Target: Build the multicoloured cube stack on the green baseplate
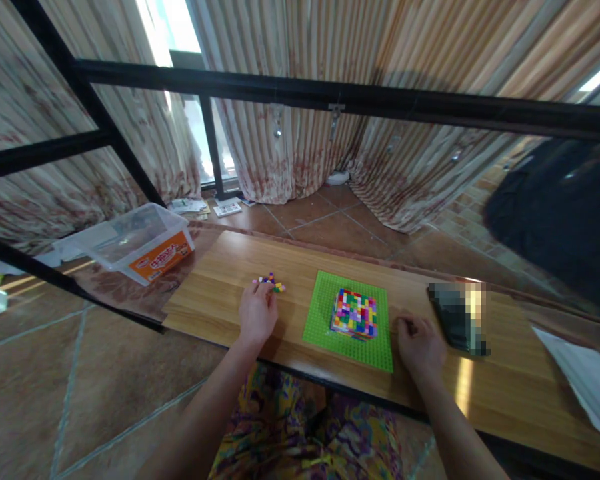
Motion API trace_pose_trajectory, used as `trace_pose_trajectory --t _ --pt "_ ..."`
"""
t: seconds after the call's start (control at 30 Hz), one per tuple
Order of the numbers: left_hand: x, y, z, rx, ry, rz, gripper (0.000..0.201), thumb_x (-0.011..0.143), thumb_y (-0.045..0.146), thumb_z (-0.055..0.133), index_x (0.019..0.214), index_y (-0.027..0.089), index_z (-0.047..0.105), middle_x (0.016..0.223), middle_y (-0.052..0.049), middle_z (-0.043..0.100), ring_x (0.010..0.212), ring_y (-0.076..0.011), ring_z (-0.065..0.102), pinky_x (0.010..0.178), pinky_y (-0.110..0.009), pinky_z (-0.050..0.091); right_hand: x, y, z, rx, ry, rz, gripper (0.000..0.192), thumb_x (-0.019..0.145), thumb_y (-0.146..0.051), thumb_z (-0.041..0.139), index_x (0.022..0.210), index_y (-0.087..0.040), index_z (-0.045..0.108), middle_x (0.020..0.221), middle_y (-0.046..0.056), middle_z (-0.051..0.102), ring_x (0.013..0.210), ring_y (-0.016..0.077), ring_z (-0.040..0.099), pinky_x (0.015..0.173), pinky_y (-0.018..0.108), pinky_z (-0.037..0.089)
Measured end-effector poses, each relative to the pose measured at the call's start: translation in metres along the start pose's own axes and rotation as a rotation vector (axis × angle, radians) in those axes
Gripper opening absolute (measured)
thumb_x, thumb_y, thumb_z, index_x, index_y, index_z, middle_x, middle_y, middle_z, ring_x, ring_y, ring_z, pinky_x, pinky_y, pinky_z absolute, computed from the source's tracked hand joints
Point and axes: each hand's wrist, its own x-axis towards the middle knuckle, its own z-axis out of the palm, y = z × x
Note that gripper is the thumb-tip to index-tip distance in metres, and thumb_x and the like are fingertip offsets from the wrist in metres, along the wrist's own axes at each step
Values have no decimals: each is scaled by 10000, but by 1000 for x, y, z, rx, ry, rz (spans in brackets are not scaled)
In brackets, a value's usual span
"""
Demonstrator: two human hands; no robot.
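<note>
My left hand (259,312) reaches to a small pile of loose toy bricks (279,288) on the wooden table. Its fingers are bent together at the near edge of the pile, and what is between the fingertips is hidden. A square block built of many-coloured toy bricks (355,313) stands on a green baseplate (320,300), to the right of the pile. Just right of the baseplate, my right hand (421,343) rests on the table with its fingers curled in. Whether it has anything in it I cannot make out.
A dark flat object (453,317), partly blurred out, lies right of my right hand. White paper (580,380) is at the table's (220,280) right end. A clear plastic bin (145,233) with an orange label stands beyond the left end. A black metal rail (300,90) crosses above.
</note>
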Motion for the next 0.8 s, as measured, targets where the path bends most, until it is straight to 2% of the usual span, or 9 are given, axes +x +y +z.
trace_pose_trajectory --t 0.13,0.37,0.57,0.8 --pt "15 -9 -9 217 -30 -15 214 824 196 507 997 174 631 971 -91 621 955 -245 565 858 -365 441 0 0 0 -12 5 4 353 817 -393 424 881 -175 694 871 76 614 697 158 498 603 271 313" --pt "16 -2 -11 346 -108 -39 234 834 236 496 1016 179 632 1010 -101 608 998 -266 547 826 -374 414 0 0 0 -16 16 -17 372 818 -407 412 874 -170 693 866 84 618 697 166 500 612 278 322" --pt "15 -2 -8 334 -108 -9 179 829 249 502 938 183 628 978 -101 611 975 -268 549 807 -374 409 0 -1 0 -9 12 -2 360 813 -399 421 873 -172 693 853 78 615 692 162 496 619 279 327" --pt "11 2 -10 202 -70 32 135 817 239 515 896 181 607 918 -104 636 920 -267 575 811 -387 418 0 -2 0 13 13 9 353 810 -397 427 864 -168 691 874 79 616 683 157 498 608 277 318"
